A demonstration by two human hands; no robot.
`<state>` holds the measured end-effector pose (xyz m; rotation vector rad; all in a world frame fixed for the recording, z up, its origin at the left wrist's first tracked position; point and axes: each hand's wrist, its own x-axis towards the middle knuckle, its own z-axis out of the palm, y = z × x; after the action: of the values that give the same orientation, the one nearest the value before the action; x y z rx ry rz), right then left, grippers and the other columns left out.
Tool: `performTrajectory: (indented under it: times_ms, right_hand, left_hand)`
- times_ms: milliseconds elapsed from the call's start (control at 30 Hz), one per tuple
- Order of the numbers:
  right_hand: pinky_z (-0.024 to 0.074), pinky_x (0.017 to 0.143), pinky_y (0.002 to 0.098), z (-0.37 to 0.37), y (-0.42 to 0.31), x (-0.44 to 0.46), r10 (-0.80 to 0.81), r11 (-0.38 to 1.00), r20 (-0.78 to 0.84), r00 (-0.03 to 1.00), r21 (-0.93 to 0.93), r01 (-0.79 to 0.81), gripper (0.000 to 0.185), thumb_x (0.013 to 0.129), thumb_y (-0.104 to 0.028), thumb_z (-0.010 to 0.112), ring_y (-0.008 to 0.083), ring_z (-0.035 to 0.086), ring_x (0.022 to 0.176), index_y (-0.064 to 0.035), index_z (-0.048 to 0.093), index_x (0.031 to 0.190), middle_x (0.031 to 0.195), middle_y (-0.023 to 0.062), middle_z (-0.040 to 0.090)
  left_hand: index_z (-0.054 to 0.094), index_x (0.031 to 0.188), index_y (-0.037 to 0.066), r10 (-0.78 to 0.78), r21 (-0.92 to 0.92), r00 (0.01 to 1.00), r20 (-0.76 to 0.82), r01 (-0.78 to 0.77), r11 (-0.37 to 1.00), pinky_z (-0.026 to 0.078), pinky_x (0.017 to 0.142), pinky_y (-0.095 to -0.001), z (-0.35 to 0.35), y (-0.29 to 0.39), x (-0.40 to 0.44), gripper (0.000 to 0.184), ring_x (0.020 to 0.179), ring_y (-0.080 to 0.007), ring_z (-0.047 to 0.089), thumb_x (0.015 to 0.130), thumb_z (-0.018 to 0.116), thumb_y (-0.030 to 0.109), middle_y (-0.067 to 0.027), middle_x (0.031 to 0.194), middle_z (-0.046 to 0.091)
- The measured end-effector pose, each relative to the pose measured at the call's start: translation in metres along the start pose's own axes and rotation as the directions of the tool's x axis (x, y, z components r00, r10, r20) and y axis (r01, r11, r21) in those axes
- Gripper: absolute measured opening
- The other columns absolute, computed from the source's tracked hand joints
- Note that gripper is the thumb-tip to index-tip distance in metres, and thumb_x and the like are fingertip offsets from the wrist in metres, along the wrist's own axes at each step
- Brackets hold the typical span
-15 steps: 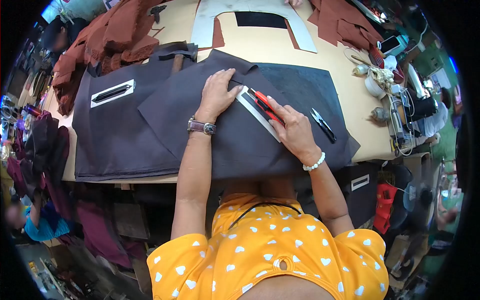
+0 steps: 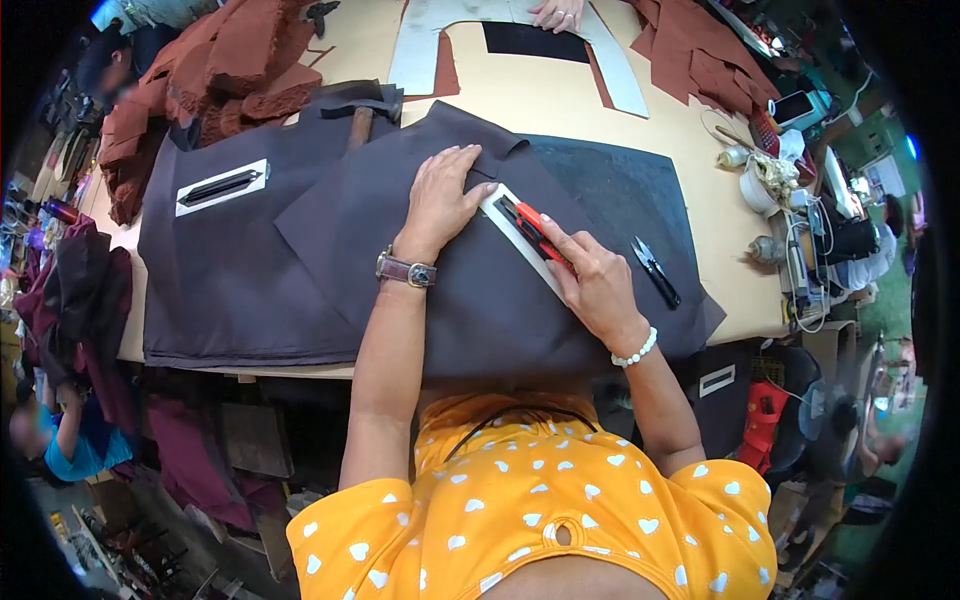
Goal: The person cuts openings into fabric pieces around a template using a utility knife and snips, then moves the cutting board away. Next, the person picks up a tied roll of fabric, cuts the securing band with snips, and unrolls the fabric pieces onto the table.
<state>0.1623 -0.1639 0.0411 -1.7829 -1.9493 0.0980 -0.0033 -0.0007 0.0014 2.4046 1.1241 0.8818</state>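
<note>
Dark brown sheet material (image 2: 330, 290) lies over the table's near side. My left hand (image 2: 445, 200) rests on it with fingers spread, the thumb at the upper end of a white slotted template (image 2: 530, 250). My right hand (image 2: 597, 285) is wrapped round a red and black cutter (image 2: 540, 238), whose tip is over the template's slot near its upper end. Small black-handled snips (image 2: 657, 275) lie to the right of this hand. Another white slotted template (image 2: 222, 188) with black pens or similar tools on it lies at the left.
Rust-brown pieces (image 2: 240, 60) are heaped at the back left, others (image 2: 695, 50) at the back right. A co-worker's hand (image 2: 558, 13) touches a pale curved pattern (image 2: 420, 55) at the far edge. Cords, a spool and a phone (image 2: 793, 108) are at the right.
My right hand and the cutter have shifted slightly, the cutter's tip staying near the template's upper end. The co-worker's hand has come further into view. The camera view has moved a little.
</note>
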Motion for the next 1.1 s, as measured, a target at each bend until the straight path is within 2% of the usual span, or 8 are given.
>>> performTrajectory:
  times_ms: [67,167,267,467,633,733,1033,1100]
  right_hand:
    - [0.0496,0.055,0.0392,0.002,0.002,-0.001,-0.017,1.0,-0.001,1.0,-0.006,0.017,0.055,0.079,-0.009,0.061,0.0287,0.059,0.059,-0.0218,0.048,0.131,0.078,0.0075,0.053]
    - [0.0495,0.055,0.0393,0.001,0.003,0.0,-0.025,1.0,0.006,1.0,0.006,0.025,0.054,0.079,-0.009,0.061,0.0287,0.059,0.059,-0.0202,0.048,0.13,0.078,0.0079,0.053]
    - [0.0496,0.055,0.0394,-0.003,0.002,0.003,-0.024,1.0,0.037,0.999,0.002,0.024,0.051,0.079,-0.009,0.061,0.0295,0.059,0.06,-0.0177,0.05,0.128,0.078,0.0087,0.054]
    - [0.0503,0.058,0.0413,-0.036,-0.017,0.034,-0.056,0.976,0.213,0.975,-0.194,0.098,0.046,0.079,-0.007,0.057,0.0323,0.061,0.065,-0.0143,0.053,0.125,0.079,0.0135,0.06]
    - [0.0518,0.063,0.0402,-0.052,-0.026,0.064,-0.084,0.966,0.365,0.927,-0.2,0.166,0.042,0.076,0.0,0.053,0.0318,0.064,0.07,-0.0108,0.06,0.116,0.077,0.0183,0.064]
    - [0.0519,0.064,0.04,-0.055,-0.028,0.07,-0.1,0.953,0.425,0.899,-0.219,0.21,0.043,0.076,0.001,0.053,0.0318,0.064,0.07,-0.0095,0.059,0.118,0.077,0.0177,0.064]
    - [0.0512,0.062,0.0388,-0.067,-0.036,0.056,-0.02,0.965,0.471,0.882,-0.22,0.14,0.039,0.078,-0.001,0.053,0.0315,0.064,0.071,-0.0098,0.061,0.116,0.079,0.0175,0.064]
    - [0.0491,0.061,0.0413,-0.068,-0.034,0.048,0.005,0.961,0.47,0.882,-0.246,0.126,0.041,0.08,-0.008,0.056,0.0324,0.062,0.07,-0.0143,0.057,0.12,0.076,0.0159,0.063]
  left_hand:
    - [0.053,0.123,0.004,-0.015,-0.014,1.0,0.005,0.015,1.0,0.032,0.103,-0.0387,-0.002,0.001,-0.001,0.054,0.122,-0.0301,0.044,0.078,0.067,0.031,-0.0183,0.124,0.053]
    - [0.051,0.124,0.004,-0.062,-0.045,0.998,0.033,0.064,0.997,0.031,0.103,-0.0385,-0.006,0.004,-0.001,0.057,0.124,-0.0301,0.042,0.077,0.068,0.031,-0.0191,0.126,0.051]
    - [0.05,0.126,0.004,-0.047,-0.034,0.997,0.053,0.049,0.998,0.031,0.104,-0.0381,-0.007,0.004,-0.001,0.06,0.125,-0.0304,0.04,0.076,0.068,0.031,-0.0199,0.127,0.05]
    - [0.049,0.126,0.004,-0.033,-0.069,0.999,0.038,0.036,0.997,0.03,0.104,-0.0384,-0.004,0.001,-0.003,0.06,0.126,-0.03,0.04,0.076,0.07,0.028,-0.0195,0.127,0.05]
    - [0.049,0.126,0.004,-0.025,-0.066,0.999,0.035,0.027,0.997,0.03,0.105,-0.0384,-0.003,0.001,-0.003,0.06,0.125,-0.0302,0.04,0.075,0.07,0.027,-0.0195,0.127,0.05]
    - [0.049,0.126,0.004,-0.029,-0.053,0.999,0.034,0.03,0.998,0.029,0.105,-0.0384,-0.002,0.001,-0.003,0.06,0.125,-0.0305,0.04,0.075,0.07,0.029,-0.0194,0.127,0.05]
    - [0.05,0.126,0.006,-0.046,-0.051,0.998,0.033,0.048,0.998,0.028,0.105,-0.039,-0.002,0.0,-0.002,0.061,0.126,-0.0307,0.04,0.075,0.069,0.033,-0.0201,0.128,0.049]
    - [0.05,0.126,0.006,-0.046,-0.053,0.998,0.031,0.048,0.997,0.029,0.105,-0.039,-0.001,-0.001,-0.003,0.06,0.125,-0.0309,0.04,0.075,0.069,0.032,-0.0202,0.128,0.049]
